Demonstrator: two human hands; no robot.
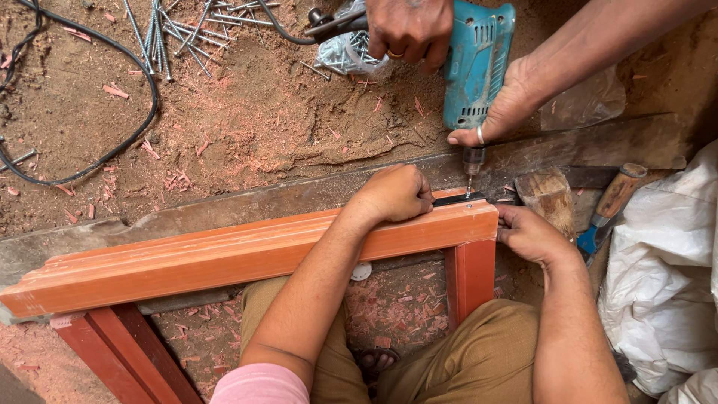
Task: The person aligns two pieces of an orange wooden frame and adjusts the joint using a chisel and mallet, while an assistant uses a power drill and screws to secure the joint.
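Observation:
An orange-red wooden frame (pixel 224 258) lies across a dark plank (pixel 247 203) in front of me. My left hand (pixel 393 193) is closed on the frame's top edge near its right corner, pressing a small black metal plate (pixel 458 199) there. My right hand (pixel 529 233) grips the frame's right end at the corner. A second person, opposite me, holds a turquoise electric drill (pixel 476 63) with both hands; its bit (pixel 470 183) points down onto the black plate.
Sawdust and red wood chips cover the ground. Several long nails (pixel 176 26) and a black cable (pixel 112 150) lie at the upper left. A hammer (pixel 550 193) and a wooden-handled chisel (pixel 609 206) rest at right beside white sacks (pixel 662 277).

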